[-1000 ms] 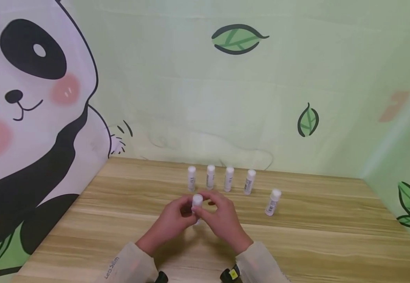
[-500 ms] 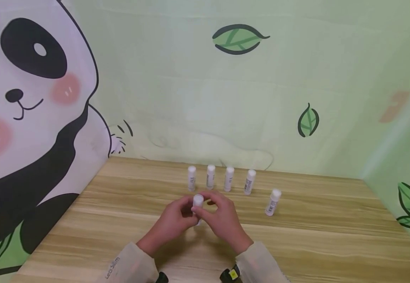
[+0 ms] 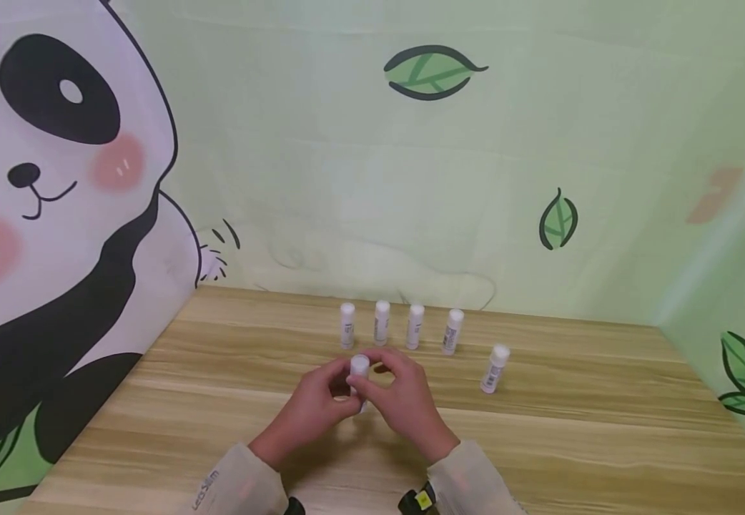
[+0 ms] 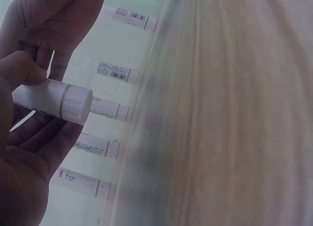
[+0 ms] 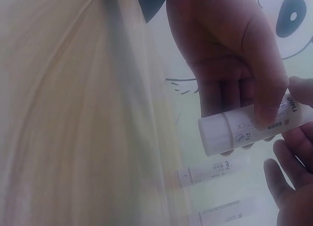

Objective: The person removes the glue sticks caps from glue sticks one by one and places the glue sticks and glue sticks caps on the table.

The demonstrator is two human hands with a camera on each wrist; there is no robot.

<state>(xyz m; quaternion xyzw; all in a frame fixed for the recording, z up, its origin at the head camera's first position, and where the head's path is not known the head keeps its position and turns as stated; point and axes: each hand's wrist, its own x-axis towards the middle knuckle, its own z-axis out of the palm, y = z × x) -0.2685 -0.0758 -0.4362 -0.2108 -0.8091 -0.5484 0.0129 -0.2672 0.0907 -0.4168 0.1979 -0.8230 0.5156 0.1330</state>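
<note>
Fingers (image 3: 396, 360), L hand (image 3: 314, 400) & R hand (image 3: 406, 393), gripping 1 glue stk (image 3: 359, 366), 5 more stks (image 3: 415, 327) upright on tbl (image 3: 578, 422)

Dark-printed white tube (image 5: 244, 124); tan wood-grain table (image 3: 604, 408); pale-green backdrop (image 3: 321, 143); black-and-white panda (image 3: 83, 236); black-edged green leaves (image 3: 435, 72).

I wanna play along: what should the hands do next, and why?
Maybe lower the held white stick onto the table. The left hand and right hand hold it upright above the surface, and five similar sticks already stand there.
</note>
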